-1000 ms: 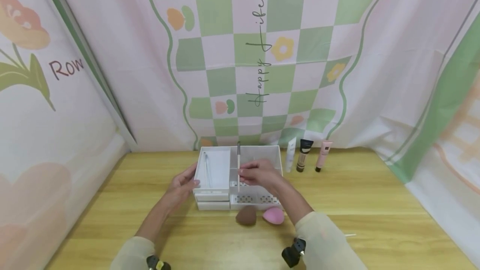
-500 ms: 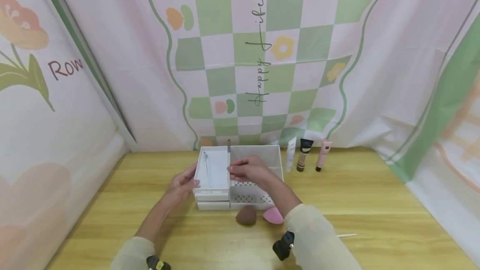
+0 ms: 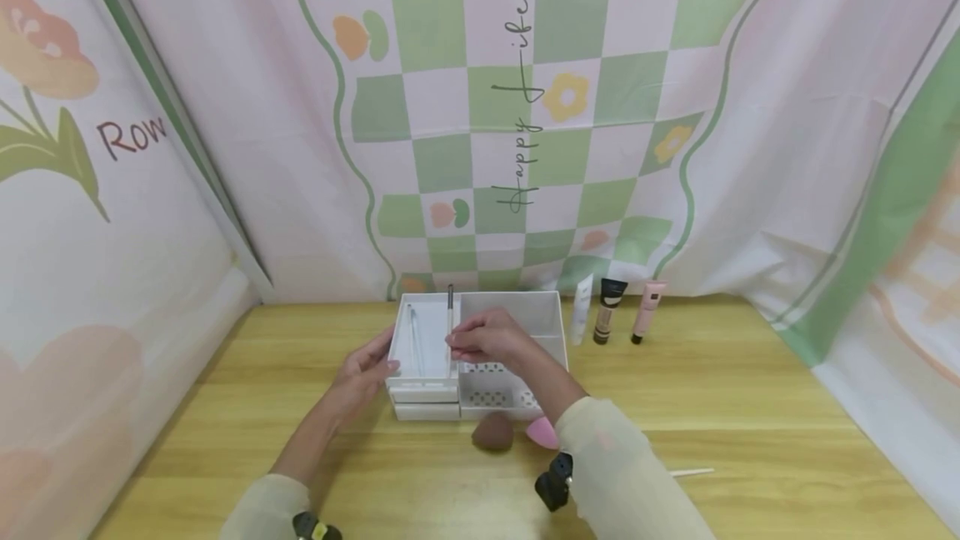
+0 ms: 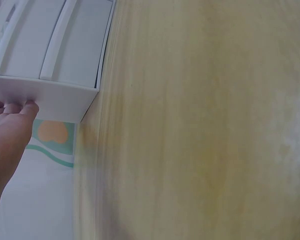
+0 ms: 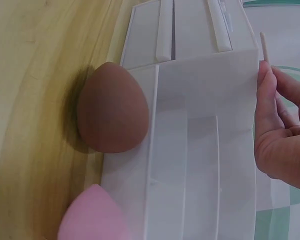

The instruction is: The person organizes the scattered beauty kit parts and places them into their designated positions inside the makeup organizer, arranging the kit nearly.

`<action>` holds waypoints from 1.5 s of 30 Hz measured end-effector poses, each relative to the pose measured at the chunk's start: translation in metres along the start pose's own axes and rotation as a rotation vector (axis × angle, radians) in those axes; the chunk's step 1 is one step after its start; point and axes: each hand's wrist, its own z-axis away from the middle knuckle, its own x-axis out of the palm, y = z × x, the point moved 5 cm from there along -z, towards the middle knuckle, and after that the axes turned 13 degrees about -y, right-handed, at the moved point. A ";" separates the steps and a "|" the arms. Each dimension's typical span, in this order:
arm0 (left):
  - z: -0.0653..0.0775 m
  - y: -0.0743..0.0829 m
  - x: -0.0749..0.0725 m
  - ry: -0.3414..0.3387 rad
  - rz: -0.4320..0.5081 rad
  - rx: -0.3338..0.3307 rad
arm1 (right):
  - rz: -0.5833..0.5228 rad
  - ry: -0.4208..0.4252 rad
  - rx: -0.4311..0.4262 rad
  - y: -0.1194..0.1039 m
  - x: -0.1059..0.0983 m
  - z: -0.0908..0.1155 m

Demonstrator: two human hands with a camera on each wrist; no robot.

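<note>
A white desktop organizer (image 3: 510, 300) with a tray top and drawers at its left side stands against the back curtain. My left hand (image 3: 363, 369) rests against the organizer's left wall; in the left wrist view its fingertips touch that wall. Between thumb and fingers my right hand (image 3: 491, 338) pinches a slim makeup brush (image 3: 450, 319), pale-handled with a dark upper end. The brush is over the right part of the top tray (image 3: 438, 323); whether its lower end touches the tray I cannot tell. Another slim, pale brush-like stick (image 3: 413, 332) lies at the tray's left.
Brown (image 3: 492, 432) and pink (image 3: 542, 432) makeup sponges sit before the organizer. White (image 3: 581, 311), black-and-beige (image 3: 608, 311) and pink (image 3: 647, 312) tubes stand to its right. A thin white stick (image 3: 692, 472) lies by the right sleeve.
My right hand has carried the makeup brush left, from over the open compartments to over the top tray. The left hand has stayed on the organizer's side.
</note>
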 end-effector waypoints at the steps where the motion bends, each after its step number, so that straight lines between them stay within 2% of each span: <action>1: 0.000 0.000 0.000 -0.001 -0.001 0.003 | 0.008 0.004 0.008 -0.001 0.000 -0.001; 12: 0.000 0.000 0.000 0.004 -0.001 -0.008 | 0.162 0.018 0.073 -0.014 0.002 -0.009; 23: -0.001 -0.001 0.000 0.006 0.006 -0.009 | 0.184 -0.033 0.187 -0.019 0.001 -0.013; 45: 0.000 0.000 0.000 0.016 0.011 -0.020 | 0.219 -0.034 0.203 -0.027 0.006 -0.011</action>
